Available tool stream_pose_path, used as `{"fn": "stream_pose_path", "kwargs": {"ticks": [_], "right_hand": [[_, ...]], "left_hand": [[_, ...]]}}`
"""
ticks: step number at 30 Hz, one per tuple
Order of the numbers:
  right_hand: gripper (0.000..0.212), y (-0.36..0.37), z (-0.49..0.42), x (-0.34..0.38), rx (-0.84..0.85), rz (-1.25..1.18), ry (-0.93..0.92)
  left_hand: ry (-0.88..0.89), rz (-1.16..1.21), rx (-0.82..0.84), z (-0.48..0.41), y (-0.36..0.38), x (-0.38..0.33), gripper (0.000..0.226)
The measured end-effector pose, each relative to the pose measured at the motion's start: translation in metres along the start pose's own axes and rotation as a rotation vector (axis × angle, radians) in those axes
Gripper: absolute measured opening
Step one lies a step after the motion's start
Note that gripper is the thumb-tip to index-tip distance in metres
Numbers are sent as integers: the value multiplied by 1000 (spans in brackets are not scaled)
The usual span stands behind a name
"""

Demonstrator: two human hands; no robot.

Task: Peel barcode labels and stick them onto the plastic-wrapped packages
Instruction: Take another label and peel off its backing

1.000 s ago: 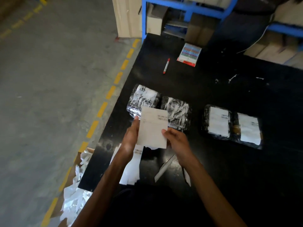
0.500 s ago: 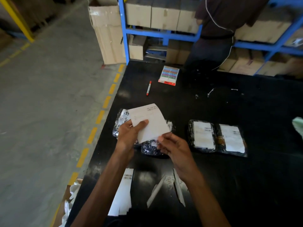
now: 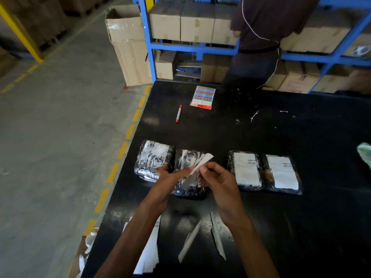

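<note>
We count four plastic-wrapped packages in a row on the black surface (image 3: 261, 137). The right pair (image 3: 265, 171) carries clean barcode labels; the left pair (image 3: 170, 163) looks unlabelled, though glare may mislead us. So roughly half remains. Left hand (image 3: 168, 181) and right hand (image 3: 216, 181), fingers pinched shut, both hold one label sheet (image 3: 198, 167) above the second package. Blue shelving (image 3: 192, 48) with cartons stands behind; a red marker (image 3: 178, 113) lies far off.

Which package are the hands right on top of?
The second package from the left. Both hands, left and right, hold a label over it; the others lie uncovered.
</note>
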State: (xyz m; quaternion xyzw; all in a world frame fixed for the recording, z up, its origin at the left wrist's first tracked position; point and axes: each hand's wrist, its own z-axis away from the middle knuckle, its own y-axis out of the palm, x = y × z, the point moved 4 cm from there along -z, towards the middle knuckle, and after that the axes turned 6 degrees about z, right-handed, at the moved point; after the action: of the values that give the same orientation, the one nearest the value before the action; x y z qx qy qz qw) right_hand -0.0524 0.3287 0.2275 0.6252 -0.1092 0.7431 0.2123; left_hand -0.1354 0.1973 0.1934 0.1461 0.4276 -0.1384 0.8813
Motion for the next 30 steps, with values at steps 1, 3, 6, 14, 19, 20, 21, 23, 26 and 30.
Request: {"fn": "stream_pose_path", "kwargs": {"ticks": [1, 3, 6, 14, 19, 20, 21, 23, 26, 30], "right_hand": [[14, -2, 0, 2, -12, 25, -13], [9, -7, 0, 6, -17, 48, -26], [9, -14, 1, 13, 23, 102, -67], [6, -29, 6, 22, 15, 517, -163], [5, -33, 9, 22, 30, 644, -194], [6, -33, 9, 22, 40, 648, -191], [6, -34, 10, 21, 53, 651, -190], [6, -33, 11, 20, 92, 668, -188], [7, -30, 12, 17, 127, 702, -183], [6, -29, 12, 10, 131, 749, -168]], "left_hand": [[27, -10, -7, 1, 1, 3, 106], [160, -62, 16, 5, 4, 3, 87], [420, -143, 137, 20, 14, -10, 40], [469, -141, 219, 38, 26, -17, 30], [602, -271, 257, 35, 30, -15, 24], [600, -280, 255, 35, 31, -15, 23], [595, -280, 255, 33, 30, -13, 23], [570, -272, 258, 30, 28, -11, 20], [532, -260, 227, 25, 25, -7, 15], [585, -300, 152, 22, 18, -4, 6]]}}
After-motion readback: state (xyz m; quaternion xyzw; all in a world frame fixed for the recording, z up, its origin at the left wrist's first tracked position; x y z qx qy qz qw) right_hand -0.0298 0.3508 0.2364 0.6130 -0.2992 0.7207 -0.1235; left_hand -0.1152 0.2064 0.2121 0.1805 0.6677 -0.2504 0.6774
